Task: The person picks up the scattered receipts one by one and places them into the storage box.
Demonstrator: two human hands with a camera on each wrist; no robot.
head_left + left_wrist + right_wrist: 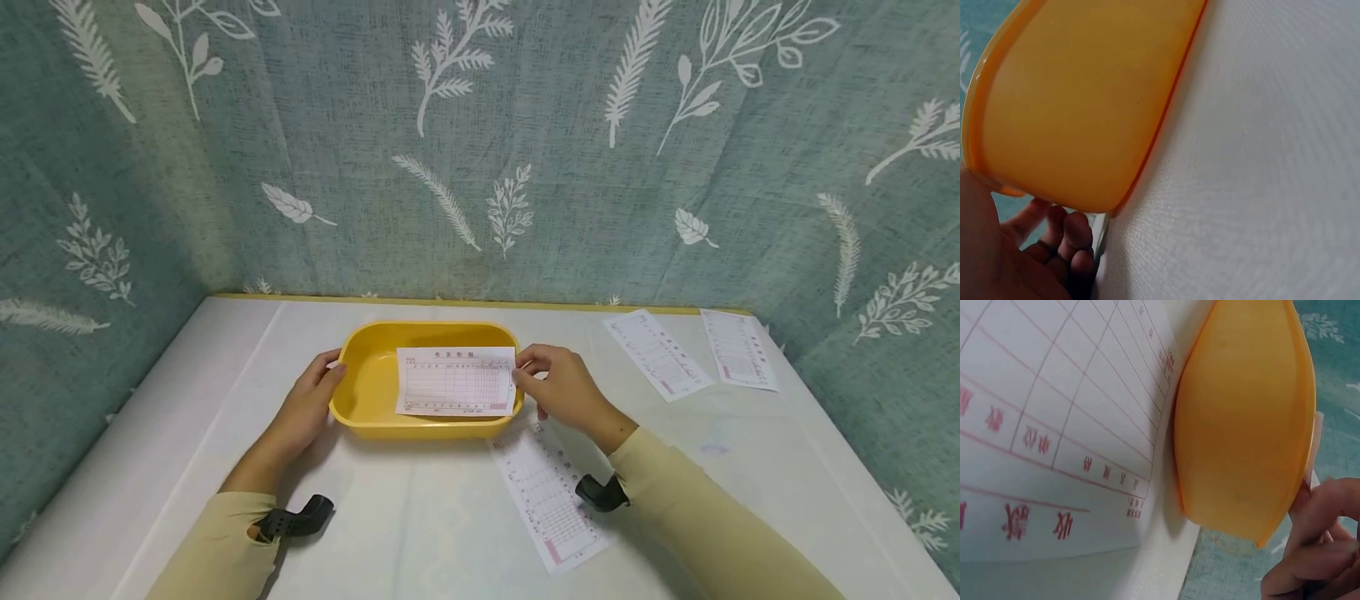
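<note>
A yellow oblong plastic basin (363, 392) stands on the table. My left hand (303, 408) grips its left end, thumb over the rim and fingers curled outside beneath it, as the left wrist view of the basin (1085, 94) shows. My right hand (562, 387) pinches the right edge of a printed receipt slip (456, 382) at the basin's right rim. The slip lies across the basin's opening in the head view, its red-printed table facing up. In the right wrist view the basin wall (1241, 419) hides most of that slip.
Another receipt slip (551, 500) lies on the white table (420, 517) below my right forearm, partly behind the basin. Two more slips (660, 354) (738, 350) lie at the back right. A green leaf-patterned cloth (480, 150) walls the table's back and sides.
</note>
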